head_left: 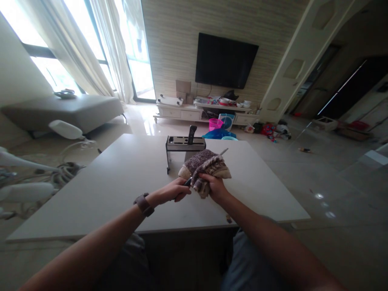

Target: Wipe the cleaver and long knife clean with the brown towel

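Bright windows and pale curtains (100,52) light one side of the room, a television (226,60) hangs on the far wall, and before you stands a white table (121,178). Your work is in the air above it: what looks like a knife (188,182), its dark handle in your left hand (179,190), fingers closed around it. Your right hand (216,187) is closed on a shaggy brown and cream cloth (203,162), bunched over the blade so that only a pale tip pokes out beyond the far side. You seem to be in the middle of wiping the blade; how clean it is you cannot tell, as the cloth hides most of it. Just behind the cloth, a slotted rack (178,141) stands on the table, with a black-handled piece (191,135) upright in it. The next move seems to call for a firm, steady left grip and a light pull of the cloth along the blade, with thick folds between your right fingers and the edge, whose direction is hidden.
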Tool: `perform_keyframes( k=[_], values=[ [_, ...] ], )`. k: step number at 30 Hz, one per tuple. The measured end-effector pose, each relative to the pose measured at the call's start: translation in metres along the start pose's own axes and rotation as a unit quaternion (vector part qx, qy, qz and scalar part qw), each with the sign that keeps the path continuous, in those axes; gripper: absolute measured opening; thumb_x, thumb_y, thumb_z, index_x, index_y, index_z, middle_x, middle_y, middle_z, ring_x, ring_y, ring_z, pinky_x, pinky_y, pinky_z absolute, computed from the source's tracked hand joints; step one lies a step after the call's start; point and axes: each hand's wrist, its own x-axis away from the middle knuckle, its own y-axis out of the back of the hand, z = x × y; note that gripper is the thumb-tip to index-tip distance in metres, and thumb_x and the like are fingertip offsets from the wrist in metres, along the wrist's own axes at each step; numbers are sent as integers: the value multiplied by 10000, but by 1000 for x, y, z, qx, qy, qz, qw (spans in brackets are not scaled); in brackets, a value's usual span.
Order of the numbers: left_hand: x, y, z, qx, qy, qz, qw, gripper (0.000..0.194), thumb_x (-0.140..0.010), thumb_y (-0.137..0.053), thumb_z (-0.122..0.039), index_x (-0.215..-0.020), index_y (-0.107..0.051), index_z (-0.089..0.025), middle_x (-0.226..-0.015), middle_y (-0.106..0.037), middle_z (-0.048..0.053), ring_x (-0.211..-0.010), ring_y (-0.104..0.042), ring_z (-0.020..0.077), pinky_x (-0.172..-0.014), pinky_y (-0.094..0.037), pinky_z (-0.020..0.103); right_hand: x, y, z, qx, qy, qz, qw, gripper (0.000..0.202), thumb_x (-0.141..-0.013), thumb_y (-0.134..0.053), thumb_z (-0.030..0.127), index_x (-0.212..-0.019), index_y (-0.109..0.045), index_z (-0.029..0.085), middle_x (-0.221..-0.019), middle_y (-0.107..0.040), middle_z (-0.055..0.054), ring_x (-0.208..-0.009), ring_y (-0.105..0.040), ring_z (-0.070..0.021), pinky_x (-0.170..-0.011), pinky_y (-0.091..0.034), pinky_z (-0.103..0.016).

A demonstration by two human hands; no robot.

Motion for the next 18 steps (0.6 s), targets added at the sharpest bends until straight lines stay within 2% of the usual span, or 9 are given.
perform_keyframes(
  k=[3,6,12,14,18],
  values=[
    [0,1,-3,15,-4,-5,1000,297,-754,-674,-286,-573,-452,-208,-443,-463,-45,-396,-367,80,-432,-262,237,-16,1,19,-18,50,-21,998,313,-455,-875,108,-688,-686,196,-798,-805,-14,-711,-751,-187,-630,-627,-259],
    [2,2,-6,7,-5,-7,1000,325,-782,-695,-305,-587,-456,-202,-471,-465,-51,-419,-380,79,-452,-280,236,-35,9,45,-35,97,-52,993,268,-517,-834,80,-698,-677,201,-755,-792,8,-654,-742,-170,-585,-625,-250],
    [7,4,-9,-45,5,-5,999,377,-836,-692,-368,-577,-485,-190,-470,-466,-46,-420,-373,80,-473,-273,251,-62,41,86,-96,164,-159,969,218,-602,-743,49,-746,-673,197,-701,-763,54,-585,-708,-122,-543,-616,-210],
    [7,3,-8,-52,12,-10,999,383,-835,-696,-381,-573,-493,-190,-458,-464,-47,-411,-370,81,-472,-265,252,-63,49,91,-101,152,-155,971,197,-625,-736,69,-758,-666,196,-692,-758,53,-569,-700,-119,-537,-614,-208],
    [3,3,-5,-44,-10,-44,998,392,-813,-703,-387,-549,-486,-194,-446,-468,-46,-398,-376,80,-460,-266,251,-57,50,85,-71,85,-82,990,181,-650,-761,141,-800,-676,196,-735,-779,25,-583,-719,-147,-537,-626,-244]
  ],
)
